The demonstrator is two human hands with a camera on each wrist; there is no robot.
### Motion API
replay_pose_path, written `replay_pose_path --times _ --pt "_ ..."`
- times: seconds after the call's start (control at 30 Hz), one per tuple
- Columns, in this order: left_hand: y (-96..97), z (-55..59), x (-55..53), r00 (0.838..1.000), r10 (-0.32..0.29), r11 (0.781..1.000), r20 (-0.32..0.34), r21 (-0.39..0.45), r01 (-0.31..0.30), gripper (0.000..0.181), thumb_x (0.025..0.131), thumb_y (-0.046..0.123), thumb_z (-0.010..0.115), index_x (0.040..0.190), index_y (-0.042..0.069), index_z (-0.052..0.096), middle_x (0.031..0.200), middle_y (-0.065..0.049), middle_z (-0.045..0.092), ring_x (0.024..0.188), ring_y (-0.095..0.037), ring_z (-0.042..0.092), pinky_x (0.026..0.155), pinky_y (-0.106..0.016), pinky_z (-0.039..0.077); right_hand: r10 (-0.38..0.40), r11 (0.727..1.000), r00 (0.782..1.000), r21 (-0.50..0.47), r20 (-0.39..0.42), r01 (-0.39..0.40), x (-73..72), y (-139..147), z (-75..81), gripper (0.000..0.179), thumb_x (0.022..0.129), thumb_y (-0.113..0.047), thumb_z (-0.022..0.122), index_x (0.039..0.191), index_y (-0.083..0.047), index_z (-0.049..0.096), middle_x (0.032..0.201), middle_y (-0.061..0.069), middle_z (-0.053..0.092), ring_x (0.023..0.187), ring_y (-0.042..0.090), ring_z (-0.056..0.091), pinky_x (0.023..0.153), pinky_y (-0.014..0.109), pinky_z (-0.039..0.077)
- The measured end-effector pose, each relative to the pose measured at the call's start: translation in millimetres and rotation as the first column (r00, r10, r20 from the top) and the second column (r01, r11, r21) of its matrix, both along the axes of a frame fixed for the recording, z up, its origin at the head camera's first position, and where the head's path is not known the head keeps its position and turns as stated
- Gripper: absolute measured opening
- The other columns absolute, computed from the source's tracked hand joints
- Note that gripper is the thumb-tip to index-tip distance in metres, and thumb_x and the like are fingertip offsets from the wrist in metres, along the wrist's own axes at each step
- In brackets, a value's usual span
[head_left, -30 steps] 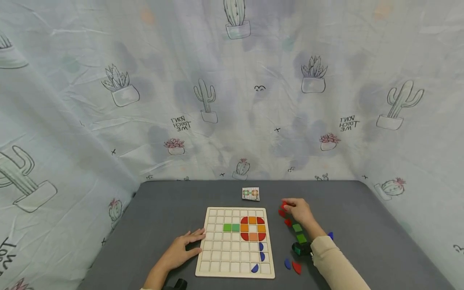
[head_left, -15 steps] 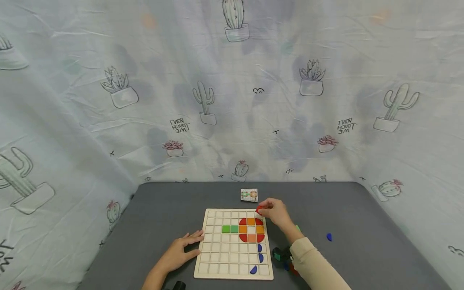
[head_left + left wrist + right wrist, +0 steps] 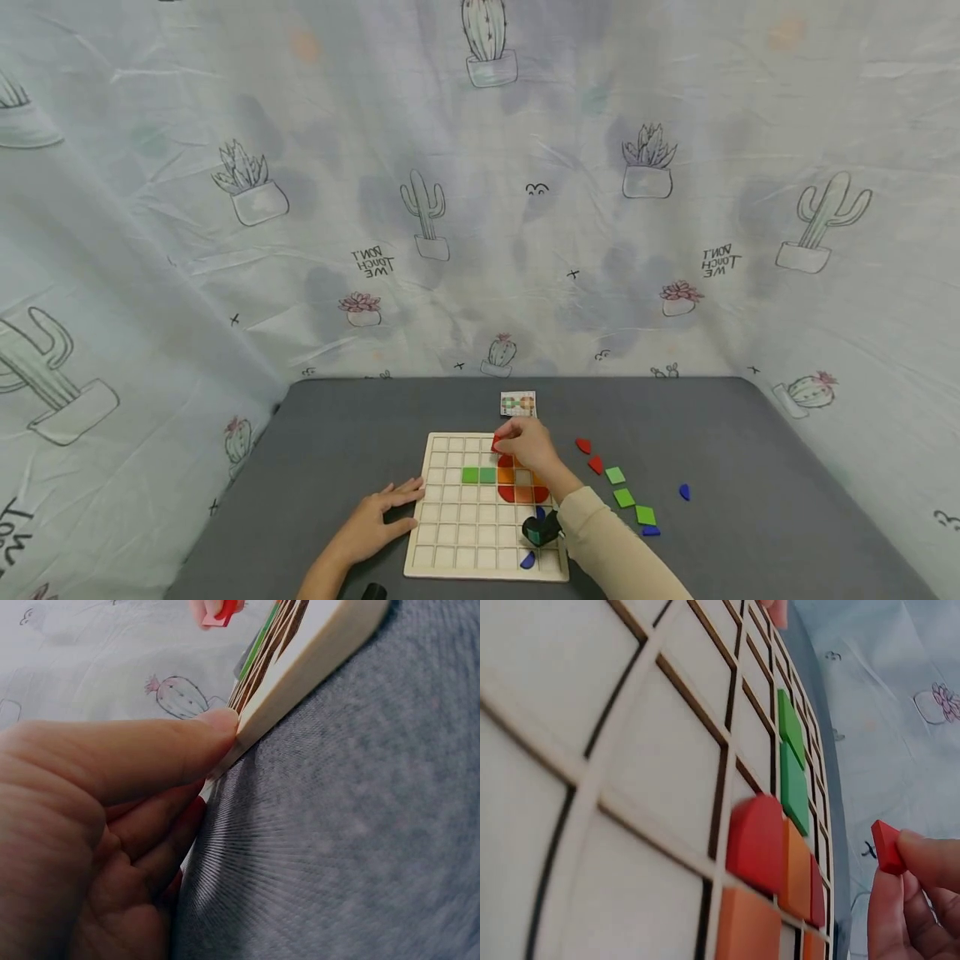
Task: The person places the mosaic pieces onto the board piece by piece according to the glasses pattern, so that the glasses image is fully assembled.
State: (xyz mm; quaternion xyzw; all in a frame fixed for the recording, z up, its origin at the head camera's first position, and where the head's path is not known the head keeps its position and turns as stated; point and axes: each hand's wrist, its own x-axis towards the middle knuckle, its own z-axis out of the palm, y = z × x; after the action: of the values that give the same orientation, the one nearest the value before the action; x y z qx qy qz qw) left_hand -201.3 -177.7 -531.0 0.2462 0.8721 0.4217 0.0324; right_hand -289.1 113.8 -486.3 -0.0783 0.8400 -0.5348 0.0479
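Note:
A pale wooden grid board lies on the grey table. My left hand touches its left edge with extended fingers; in the left wrist view the thumb rests against the board's side. My right hand pinches a red tile between thumb and finger, raised above the board's back rows. On the board, red corner pieces and orange tiles form a ring, partly hidden by my right hand. Two green tiles sit left of it. Blue pieces lie in the right columns, partly covered by the right wrist gear.
Right of the board lie two red pieces, several green tiles and blue pieces. A small printed card with a coloured pattern lies behind the board. A patterned cloth hangs around the table.
My right hand has picked up a red tile from the loose pieces on the right and carried it left over the board's back rows. The left hand has stayed at the board's edge.

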Motion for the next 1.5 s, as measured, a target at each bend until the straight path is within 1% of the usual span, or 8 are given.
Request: replay_pose_path --times 0.2,0.37,0.5,0.67,0.87,1.2,1.37,1.5 --pt "1.2 2.8 -2.5 1.0 -0.001 1.0 -0.006 0.002 0.001 0.049 0.09 0.031 0.064 0.13 0.004 0.058 0.143 -0.014 0.047 0.132 -0.034 0.042 0.109 -0.059 0.022 0.034 0.999 0.998 0.005 0.047 -0.034 -3.1 -11 -1.3 0.012 0.084 -0.003 0.069 0.096 -0.001 0.07 0.084 0.008 0.066 0.069 0.016 0.064 0.059 0.03 0.056" --pt "1.4 2.7 -1.6 1.0 0.004 1.0 -0.004 0.003 -0.004 0.05 0.089 0.033 0.064 0.13 0.006 0.059 0.143 -0.013 0.047 0.132 -0.033 0.042 0.109 -0.058 0.022 0.074 0.997 0.997 0.03 0.035 -0.075 -4.1 -20 -4.3 0.013 0.083 0.0 0.068 0.096 0.0 0.071 0.083 0.009 0.065 0.065 0.018 0.063 0.057 0.027 0.056" --pt "1.9 1.2 -0.4 1.0 0.013 1.0 0.009 0.01 -0.013 0.05 0.088 0.034 0.065 0.13 0.009 0.059 0.142 -0.01 0.048 0.132 -0.032 0.043 0.11 -0.057 0.023 0.086 0.995 0.996 0.052 0.038 -0.088 -2.8 -28 -5.9 0.011 0.082 0.001 0.07 0.092 -0.001 0.071 0.083 0.008 0.065 0.065 0.015 0.062 0.058 0.026 0.056" --pt "2.5 1.7 0.2 1.0 0.013 1.0 0.019 0.023 -0.013 0.049 0.088 0.035 0.066 0.13 0.01 0.06 0.142 -0.01 0.049 0.132 -0.032 0.043 0.11 -0.057 0.024 0.11 0.985 0.994 0.138 -0.012 -0.108 -5.2 -37 -7.8 0.007 0.081 0.0 0.072 0.087 -0.004 0.072 0.081 0.005 0.066 0.064 0.012 0.058 0.056 0.024 0.053" --pt "2.3 2.4 0.1 0.999 0.011 0.999 0.03 0.032 -0.012 0.049 0.088 0.033 0.066 0.13 0.01 0.059 0.142 -0.01 0.049 0.132 -0.033 0.043 0.11 -0.057 0.023 0.139 0.969 0.989 0.212 -0.047 -0.126 -6.8 -42 -7.7 0.008 0.081 0.0 0.071 0.087 -0.005 0.073 0.08 0.003 0.067 0.066 0.012 0.058 0.055 0.024 0.051" --pt "2.4 3.6 0.8 1.0 0.011 1.0 0.025 0.024 -0.011 0.049 0.088 0.033 0.066 0.13 0.009 0.06 0.142 -0.011 0.049 0.132 -0.031 0.044 0.109 -0.058 0.024 0.13 0.945 0.989 0.311 -0.075 -0.1 -5.7 -48 -9.8 0.01 0.079 0.001 0.073 0.083 -0.007 0.074 0.078 0.002 0.067 0.072 0.014 0.059 0.059 0.025 0.052" --pt "2.4 3.9 1.1 1.0 0.009 1.0 0.028 0.028 -0.009 0.048 0.088 0.033 0.065 0.13 0.009 0.06 0.141 -0.011 0.05 0.132 -0.031 0.044 0.109 -0.058 0.023 0.141 0.937 0.987 0.331 -0.08 -0.107 -6.5 -50 -9.4 0.01 0.078 0.002 0.073 0.081 -0.008 0.072 0.076 0.0 0.066 0.07 0.012 0.057 0.059 0.023 0.051" --pt "2.7 4.0 -0.2 0.999 0.006 0.999 0.034 0.037 -0.007 0.049 0.088 0.032 0.066 0.13 0.009 0.059 0.141 -0.011 0.049 0.132 -0.031 0.044 0.109 -0.058 0.023 0.146 0.94 0.986 0.321 -0.078 -0.114 -7.6 -48 -8.4 0.009 0.079 0.001 0.073 0.081 -0.008 0.071 0.076 0.0 0.065 0.071 0.012 0.057 0.059 0.023 0.051"
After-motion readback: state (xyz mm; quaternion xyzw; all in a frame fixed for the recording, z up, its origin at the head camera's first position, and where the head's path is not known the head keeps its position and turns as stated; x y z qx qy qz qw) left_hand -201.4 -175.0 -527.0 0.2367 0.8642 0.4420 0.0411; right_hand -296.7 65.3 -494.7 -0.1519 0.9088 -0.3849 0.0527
